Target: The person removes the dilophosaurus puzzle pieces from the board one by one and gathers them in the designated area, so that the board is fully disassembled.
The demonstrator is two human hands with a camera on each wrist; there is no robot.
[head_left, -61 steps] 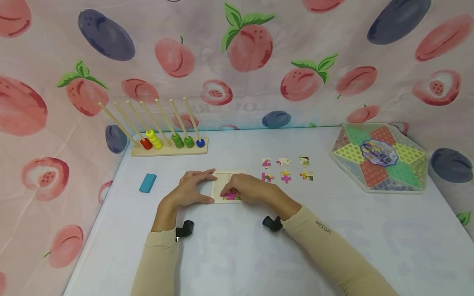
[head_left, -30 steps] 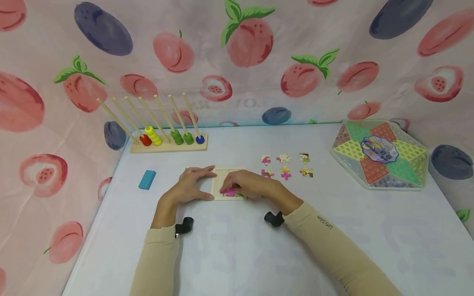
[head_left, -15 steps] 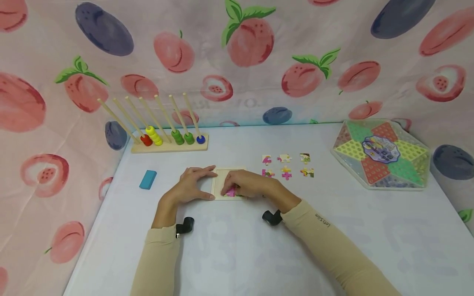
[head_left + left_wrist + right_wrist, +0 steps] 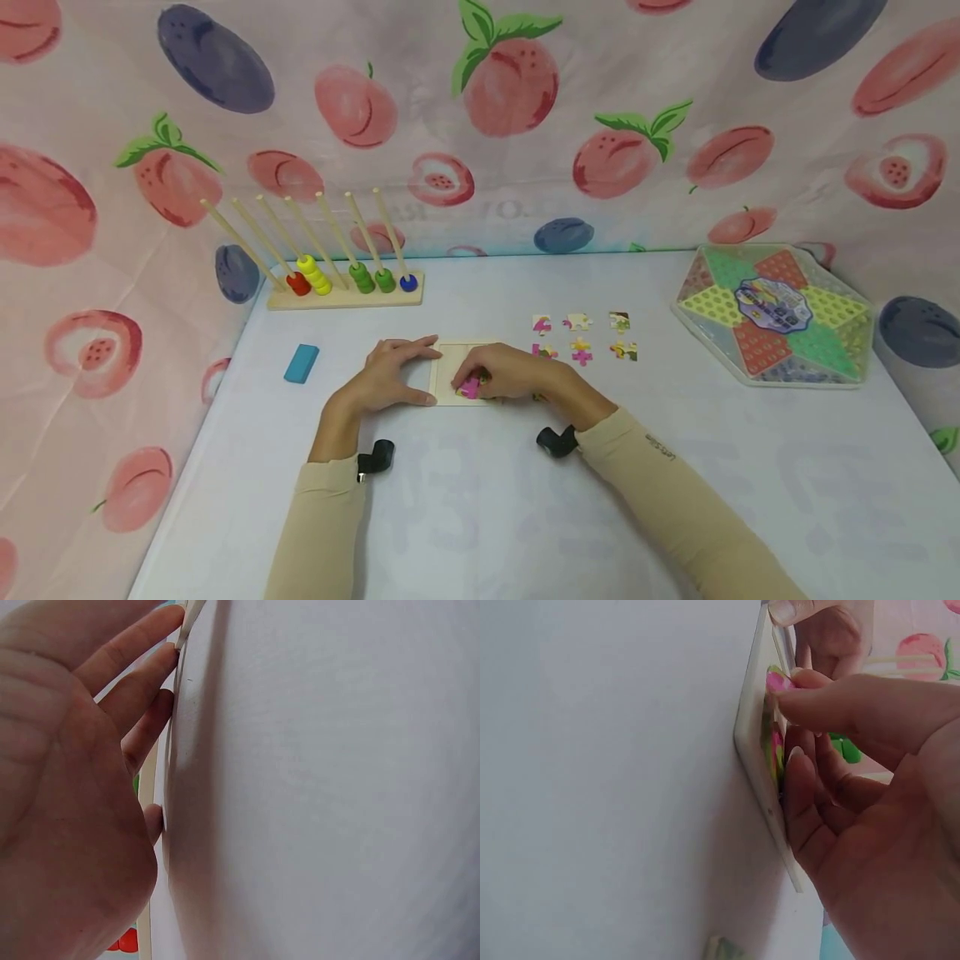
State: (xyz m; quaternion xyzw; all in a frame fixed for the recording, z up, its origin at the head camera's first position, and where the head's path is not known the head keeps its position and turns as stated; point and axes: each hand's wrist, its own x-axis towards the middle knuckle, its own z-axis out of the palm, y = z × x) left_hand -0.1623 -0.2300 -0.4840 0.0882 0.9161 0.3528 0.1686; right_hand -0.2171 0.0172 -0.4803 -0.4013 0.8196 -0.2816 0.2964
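Note:
A small wooden puzzle tray [image 4: 443, 367] lies flat on the white tabletop. My left hand [image 4: 381, 377] braces its left side, fingers and thumb spread, with the fingertips against the edge. Over the tray, my right hand [image 4: 501, 372] pinches a pink puzzle piece [image 4: 778, 680] between thumb and forefinger. That piece looks tilted in the right wrist view. Its other fingers are bent close to the tray, where a second pink and green piece [image 4: 777, 750] sits by the near edge. The right hand covers much of the tray's right part in the head view.
Several loose puzzle pieces [image 4: 581, 351] lie in two rows right of the tray, with another piece [image 4: 539, 397] partly under the right wrist. A blue block [image 4: 302, 364] is at left. Behind stand a bead-peg rack [image 4: 345, 297] and, at right, a hexagonal game box [image 4: 772, 317].
The pink piece under the right fingertips has shifted slightly right and turned within the tray. My left hand stays at the tray's left edge throughout.

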